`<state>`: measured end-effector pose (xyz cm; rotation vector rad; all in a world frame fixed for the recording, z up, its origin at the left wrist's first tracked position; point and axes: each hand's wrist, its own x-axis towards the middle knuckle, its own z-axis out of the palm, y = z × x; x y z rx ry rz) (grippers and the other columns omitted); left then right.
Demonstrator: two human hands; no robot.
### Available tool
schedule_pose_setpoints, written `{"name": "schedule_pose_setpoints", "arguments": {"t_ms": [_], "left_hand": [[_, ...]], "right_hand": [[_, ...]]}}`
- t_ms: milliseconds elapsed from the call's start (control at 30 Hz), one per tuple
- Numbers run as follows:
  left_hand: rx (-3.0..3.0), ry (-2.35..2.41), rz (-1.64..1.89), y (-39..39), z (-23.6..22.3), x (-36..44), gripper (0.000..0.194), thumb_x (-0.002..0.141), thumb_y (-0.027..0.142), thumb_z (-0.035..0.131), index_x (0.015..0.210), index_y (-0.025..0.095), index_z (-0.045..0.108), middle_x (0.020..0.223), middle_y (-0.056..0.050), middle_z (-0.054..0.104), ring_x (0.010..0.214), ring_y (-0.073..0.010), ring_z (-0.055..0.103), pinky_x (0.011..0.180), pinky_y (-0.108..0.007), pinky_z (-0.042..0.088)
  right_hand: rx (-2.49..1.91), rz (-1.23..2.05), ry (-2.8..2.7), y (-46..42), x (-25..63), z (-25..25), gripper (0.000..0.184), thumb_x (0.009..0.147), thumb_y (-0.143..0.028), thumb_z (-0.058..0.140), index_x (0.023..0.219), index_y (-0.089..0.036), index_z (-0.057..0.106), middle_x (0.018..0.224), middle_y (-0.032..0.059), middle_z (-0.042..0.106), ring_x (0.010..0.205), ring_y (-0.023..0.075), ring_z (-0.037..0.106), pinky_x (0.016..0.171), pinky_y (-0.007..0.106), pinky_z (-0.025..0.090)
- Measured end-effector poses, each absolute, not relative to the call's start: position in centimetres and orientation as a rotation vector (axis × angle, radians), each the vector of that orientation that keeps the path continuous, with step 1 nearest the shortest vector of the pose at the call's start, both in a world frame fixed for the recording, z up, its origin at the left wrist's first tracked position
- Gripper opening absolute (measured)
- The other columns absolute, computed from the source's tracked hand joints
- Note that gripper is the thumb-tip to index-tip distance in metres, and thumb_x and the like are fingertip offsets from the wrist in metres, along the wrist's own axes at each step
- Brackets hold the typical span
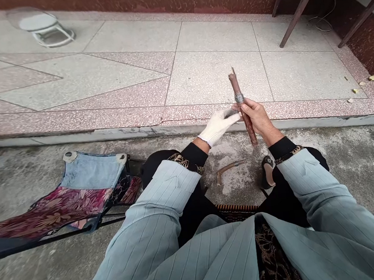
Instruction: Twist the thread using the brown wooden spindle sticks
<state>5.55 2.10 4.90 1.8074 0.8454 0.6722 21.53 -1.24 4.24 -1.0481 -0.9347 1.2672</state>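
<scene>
A brown wooden stick (248, 125) stands tilted before me, with grey wire (238, 98) wound round it above my grip. At its top is a narrow, pale, broken-looking tip. Bare fingers of my right hand (258, 116) close around the stick just below the wire. My left hand (218, 124), in a white knit glove, reaches in from the left, its fingertips at the stick beside my right fingers. What lies exactly between the gloved fingertips is hard to make out. Below, on the concrete between my feet, lies a bent branch (228, 168) that also has some grey wrapping near one end.
A folding chair (90, 172) with denim and floral cloth stands at my left. Ahead runs the raised edge of a tiled step (121, 132). A white stool (39, 24) is far left on the tiles; a wooden table's leg (300, 5) stands at the upper right.
</scene>
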Motion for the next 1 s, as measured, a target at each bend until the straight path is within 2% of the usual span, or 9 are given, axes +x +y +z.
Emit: {"name": "schedule_pose_setpoints", "arguments": {"t_ms": [200, 333, 433, 567, 733, 867, 1000], "left_hand": [[1.686, 0.981, 0.672, 2.4, 3.6, 5.8, 0.047, 0.084, 0.055, 0.057, 0.097, 0.012, 0.07, 0.073, -0.003, 0.066, 0.064, -0.0121, 0.057, 0.061, -0.024, 0.043], [1.625, 0.929, 0.642, 2.3, 4.0, 5.6, 0.031, 0.086, 0.043, 0.055, 0.089, 0.014, 0.067, 0.059, 0.002, 0.053, 0.053, -0.0087, 0.048, 0.055, -0.022, 0.04], [1.624, 0.844, 0.562, 2.4, 4.9, 5.0, 0.023, 0.086, 0.035, 0.055, 0.086, 0.014, 0.066, 0.058, 0.003, 0.049, 0.052, -0.0076, 0.045, 0.053, -0.021, 0.037], [1.648, 0.736, 0.427, 3.0, 5.5, 4.2, 0.025, 0.084, 0.034, 0.055, 0.091, 0.013, 0.068, 0.064, 0.002, 0.052, 0.055, -0.0076, 0.046, 0.054, -0.021, 0.037], [1.888, 0.749, 0.437, 3.4, 6.2, 3.5, 0.027, 0.083, 0.035, 0.056, 0.09, 0.014, 0.071, 0.065, 0.001, 0.056, 0.06, -0.0104, 0.049, 0.057, -0.023, 0.036], [2.054, 0.757, 0.523, 2.9, 6.7, 3.5, 0.032, 0.083, 0.034, 0.058, 0.104, 0.015, 0.072, 0.085, -0.001, 0.068, 0.077, -0.0151, 0.059, 0.072, -0.026, 0.043], [2.178, 0.873, 0.632, 2.1, 6.5, 3.8, 0.048, 0.085, 0.026, 0.056, 0.132, 0.021, 0.06, 0.089, -0.001, 0.067, 0.078, -0.0152, 0.06, 0.074, -0.027, 0.046]], "right_hand": [[-1.078, 1.313, -0.982, -1.0, 21.5, 4.1, 0.055, 0.073, -0.038, 0.076, 0.124, -0.02, 0.065, 0.114, 0.007, 0.073, 0.101, 0.021, 0.068, 0.061, 0.024, 0.059], [-1.193, 1.308, -1.043, -0.8, 22.4, 4.7, 0.05, 0.074, -0.032, 0.074, 0.121, -0.016, 0.068, 0.109, 0.0072, 0.074, 0.085, 0.0176, 0.067, 0.051, 0.022, 0.053], [-1.256, 1.307, -1.134, -0.8, 23.0, 5.2, 0.039, 0.076, -0.028, 0.07, 0.112, -0.013, 0.072, 0.097, 0.0058, 0.075, 0.065, 0.012, 0.059, 0.044, 0.02, 0.046], [-1.263, 1.35, -1.227, -1.1, 23.7, 5.9, 0.028, 0.077, -0.024, 0.069, 0.103, -0.013, 0.073, 0.079, 0.001, 0.072, 0.053, 0.0075, 0.052, 0.044, 0.019, 0.045], [-1.207, 1.535, -1.196, -1.5, 24.6, 6.8, 0.017, 0.078, -0.027, 0.074, 0.088, -0.014, 0.068, 0.076, 0.002, 0.07, 0.058, 0.0126, 0.065, 0.041, 0.019, 0.046], [-1.121, 1.625, -1.023, -1.6, 24.9, 6.8, 0.02, 0.081, -0.031, 0.075, 0.082, -0.013, 0.066, 0.078, 0.0048, 0.071, 0.055, 0.0109, 0.064, 0.044, 0.02, 0.051], [-1.109, 1.651, -0.769, -1.4, 24.7, 6.4, 0.015, 0.085, -0.026, 0.072, 0.083, -0.013, 0.065, 0.075, 0.0046, 0.071, 0.053, 0.0092, 0.061, 0.044, 0.018, 0.052]]}}
